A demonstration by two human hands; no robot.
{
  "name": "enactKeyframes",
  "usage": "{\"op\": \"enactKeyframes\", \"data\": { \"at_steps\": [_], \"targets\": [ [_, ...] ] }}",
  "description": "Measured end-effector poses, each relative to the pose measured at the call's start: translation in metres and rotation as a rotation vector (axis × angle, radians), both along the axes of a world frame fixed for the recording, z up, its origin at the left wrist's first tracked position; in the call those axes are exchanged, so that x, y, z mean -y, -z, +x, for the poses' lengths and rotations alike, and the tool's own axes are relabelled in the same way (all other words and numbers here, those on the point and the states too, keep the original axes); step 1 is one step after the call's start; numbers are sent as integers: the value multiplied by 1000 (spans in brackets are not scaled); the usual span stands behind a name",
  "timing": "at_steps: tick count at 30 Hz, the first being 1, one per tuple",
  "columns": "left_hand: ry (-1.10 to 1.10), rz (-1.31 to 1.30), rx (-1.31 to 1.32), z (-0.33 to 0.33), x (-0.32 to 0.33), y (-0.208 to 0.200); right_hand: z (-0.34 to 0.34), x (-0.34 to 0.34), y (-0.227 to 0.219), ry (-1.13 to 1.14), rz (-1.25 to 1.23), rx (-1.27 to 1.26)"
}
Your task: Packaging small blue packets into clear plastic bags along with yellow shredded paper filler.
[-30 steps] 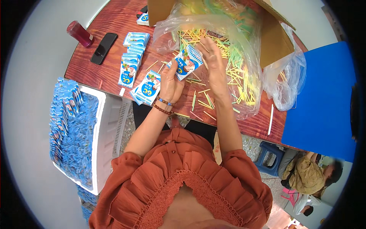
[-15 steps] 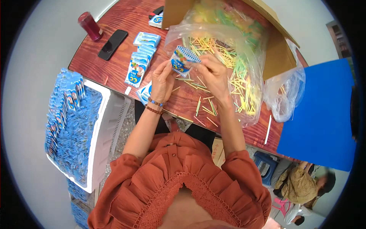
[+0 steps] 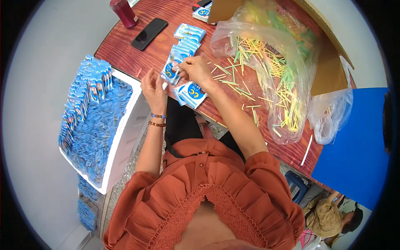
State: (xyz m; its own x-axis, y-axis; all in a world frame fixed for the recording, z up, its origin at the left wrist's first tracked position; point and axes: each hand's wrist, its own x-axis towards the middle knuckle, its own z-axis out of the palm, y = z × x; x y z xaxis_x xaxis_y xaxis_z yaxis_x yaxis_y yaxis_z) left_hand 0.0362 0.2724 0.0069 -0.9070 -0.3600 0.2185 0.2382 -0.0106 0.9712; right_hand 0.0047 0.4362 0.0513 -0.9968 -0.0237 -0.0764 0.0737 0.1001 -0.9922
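My right hand (image 3: 196, 70) reaches over a row of overlapping blue-and-white packets (image 3: 186, 46) on the table. Its fingers are pinched on a packet (image 3: 171, 68) at the near end of that row. Just left of it, at the table edge, my left hand (image 3: 153, 88) is raised with thumb and fingers apart, and I see nothing in it. A small white strip (image 3: 165, 86) lies beside its thumb. Below my right wrist, a few more packets (image 3: 193, 95) lie fanned out at the near edge.
Yellow, green and pink sticks spill from a clear plastic bag (image 3: 225, 39) in a cardboard box (image 3: 333, 68). A phone (image 3: 149, 34) and red jar (image 3: 123, 14) stand far left. A white crate (image 3: 121, 133) holds many packets. At right are a blue board (image 3: 354, 141) and a seated person (image 3: 327, 214).
The packet held up between both hands is no longer there. Both hands have moved left to the packet row, and the fanned packets are now in full view. The whole view has shifted.
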Motion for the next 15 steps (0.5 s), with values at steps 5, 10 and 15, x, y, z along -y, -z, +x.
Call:
{"op": "enactKeyframes", "data": {
  "at_steps": [5, 10, 15],
  "targets": [
    [-22, -761, -24, 7, 0, 12, 5, -17, 3, 53, 310, -134],
    [-77, -816, -49, 7, -3, 13, 33, -59, -10, 37, 678, -87],
    [-86, -810, -108, 15, -14, 4, 41, -60, 1, -23, 733, -193]
  ]
}}
